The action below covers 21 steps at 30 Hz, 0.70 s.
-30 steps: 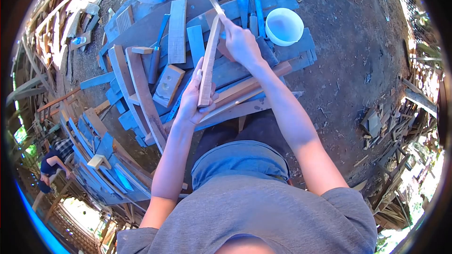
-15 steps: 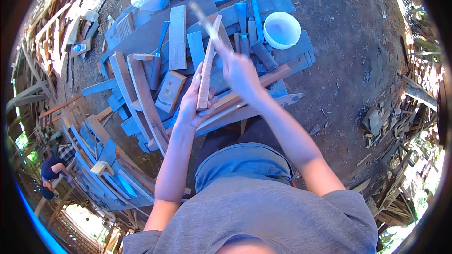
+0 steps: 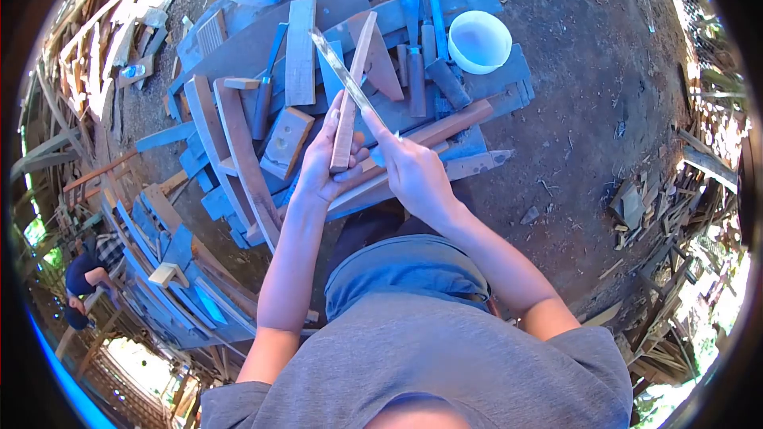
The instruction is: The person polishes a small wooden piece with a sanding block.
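Hands [image 3: 370, 164] above a wood-strewn workbench [image 3: 337, 13], dirt floor [image 3: 588, 111] around.

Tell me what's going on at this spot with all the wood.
Someone's left hand holds up a narrow, tapering piece of wood, while the right hand grips a long, slim, flat tool that crosses it at a slant; whether the two touch is hard to tell. Beneath them lie loose boards and handled tools, with a white bowl at one side. Another person is bending down off to the left.
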### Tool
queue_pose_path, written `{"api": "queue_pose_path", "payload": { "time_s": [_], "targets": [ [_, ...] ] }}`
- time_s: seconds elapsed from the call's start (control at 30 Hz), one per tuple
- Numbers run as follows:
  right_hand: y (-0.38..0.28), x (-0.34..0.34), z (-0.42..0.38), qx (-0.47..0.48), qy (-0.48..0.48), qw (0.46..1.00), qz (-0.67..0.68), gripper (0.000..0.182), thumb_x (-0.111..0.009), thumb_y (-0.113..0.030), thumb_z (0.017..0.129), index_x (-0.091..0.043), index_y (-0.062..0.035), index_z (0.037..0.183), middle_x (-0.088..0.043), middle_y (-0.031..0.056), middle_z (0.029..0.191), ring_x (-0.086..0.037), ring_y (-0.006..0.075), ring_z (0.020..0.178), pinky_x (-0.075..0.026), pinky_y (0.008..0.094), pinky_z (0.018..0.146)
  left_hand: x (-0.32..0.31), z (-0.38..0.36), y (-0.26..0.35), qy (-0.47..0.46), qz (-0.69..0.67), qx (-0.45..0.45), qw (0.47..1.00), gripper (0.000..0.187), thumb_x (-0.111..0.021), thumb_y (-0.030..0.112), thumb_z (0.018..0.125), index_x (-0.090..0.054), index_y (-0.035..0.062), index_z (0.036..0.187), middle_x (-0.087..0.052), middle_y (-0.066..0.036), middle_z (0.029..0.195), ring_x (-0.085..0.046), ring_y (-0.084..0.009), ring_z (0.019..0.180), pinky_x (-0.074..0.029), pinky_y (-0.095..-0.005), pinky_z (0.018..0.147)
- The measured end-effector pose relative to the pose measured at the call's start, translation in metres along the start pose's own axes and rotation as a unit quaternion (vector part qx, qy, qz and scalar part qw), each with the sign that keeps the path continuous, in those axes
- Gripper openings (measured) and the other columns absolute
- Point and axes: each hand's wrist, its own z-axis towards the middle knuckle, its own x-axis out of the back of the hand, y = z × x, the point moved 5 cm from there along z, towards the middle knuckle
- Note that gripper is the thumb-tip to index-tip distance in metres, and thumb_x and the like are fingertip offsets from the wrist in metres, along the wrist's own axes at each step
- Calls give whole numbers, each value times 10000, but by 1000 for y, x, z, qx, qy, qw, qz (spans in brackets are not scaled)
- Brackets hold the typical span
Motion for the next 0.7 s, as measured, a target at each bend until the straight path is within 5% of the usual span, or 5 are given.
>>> {"api": "queue_pose_path", "payload": {
  "time_s": [0.17,0.4,0.6,0.67,0.7],
  "targets": [
    [53,3,95,-25,32,999,-31,421,-426,-156,965,-478,-199,1381,-637,210,691,-662,401,651,-554,494,575,2,4,-3,-39,24,-15,999,475,-315,340,1065,-200,315,1525,-442,-52,688,-436,-104,473,-298,-174,325],
    [-18,-5,-21,4,-33,999,7,629,-495,-62,884,-386,-253,1474,-639,195,756,-671,382,677,-543,489,580,15,5,0,-23,43,-16,999,466,-317,348,1063,-226,313,1518,-511,-57,697,-481,-116,449,-343,-200,302],
    [20,-9,54,-58,-33,997,-31,511,-474,-112,924,-436,-197,1427,-645,180,720,-665,364,625,-535,468,537,7,0,-2,7,110,-39,993,465,-310,350,1065,-232,297,1520,-538,-62,763,-528,-117,509,-345,-187,322],
    [20,-9,62,-17,54,997,-50,483,-457,-68,953,-446,-161,1427,-603,182,656,-651,346,584,-499,437,513,15,6,-1,-30,62,-26,997,470,-319,351,1064,-233,286,1522,-528,-55,756,-522,-109,514,-339,-188,328],
    [6,-5,44,-55,-26,995,-81,493,-462,-67,948,-439,-156,1433,-628,210,723,-671,339,631,-509,445,533,19,8,-3,-49,43,-23,998,473,-328,347,1063,-233,284,1522,-529,-50,757,-494,-94,498,-337,-185,326]
  ]
}}
